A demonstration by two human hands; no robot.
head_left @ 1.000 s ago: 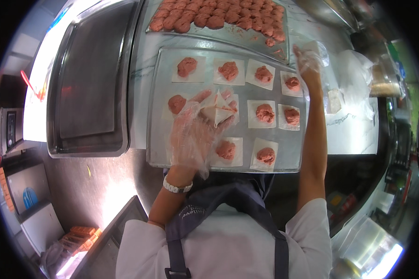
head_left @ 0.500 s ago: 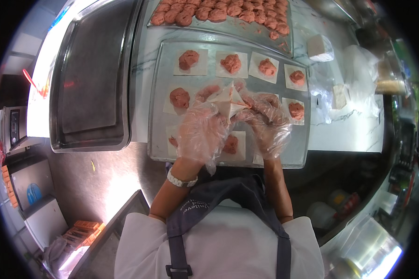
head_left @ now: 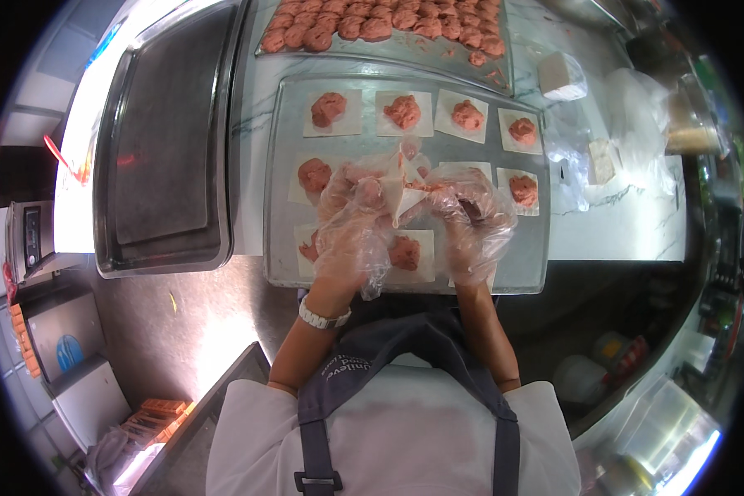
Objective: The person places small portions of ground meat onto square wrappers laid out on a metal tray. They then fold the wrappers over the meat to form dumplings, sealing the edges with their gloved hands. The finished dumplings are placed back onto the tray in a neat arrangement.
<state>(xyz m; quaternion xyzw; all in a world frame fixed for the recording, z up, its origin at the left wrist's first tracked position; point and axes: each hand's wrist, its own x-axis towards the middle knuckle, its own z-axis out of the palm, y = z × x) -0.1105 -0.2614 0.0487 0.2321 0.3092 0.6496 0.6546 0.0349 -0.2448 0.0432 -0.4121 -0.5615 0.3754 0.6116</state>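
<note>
Both my hands wear clear plastic gloves and are raised over a metal tray [head_left: 525,256]. Between them is a dumpling [head_left: 399,198], a pale square wrapper partly folded up around pink minced filling, some of which shows along its edge. My left hand [head_left: 351,215] has its fingers closed on the left side of the wrapper. On the other side, the fingers of my right hand [head_left: 469,219] pinch it where the filling shows. Flat wrappers, each with a lump of minced meat [head_left: 403,112], lie in rows on the tray, several partly hidden beneath my hands.
A second tray [head_left: 438,51] at the back holds many meat portions. To the left lies a dark baking tray [head_left: 161,157]. On the right of the marble counter [head_left: 620,236] are a stack of wrappers [head_left: 561,76], a smaller pale block [head_left: 601,161] and crumpled plastic bags [head_left: 641,107].
The wrapper in my hands has turned and is folded narrower, with its open face less visible. My left fingers have shifted around its side. The view has shifted slightly.
</note>
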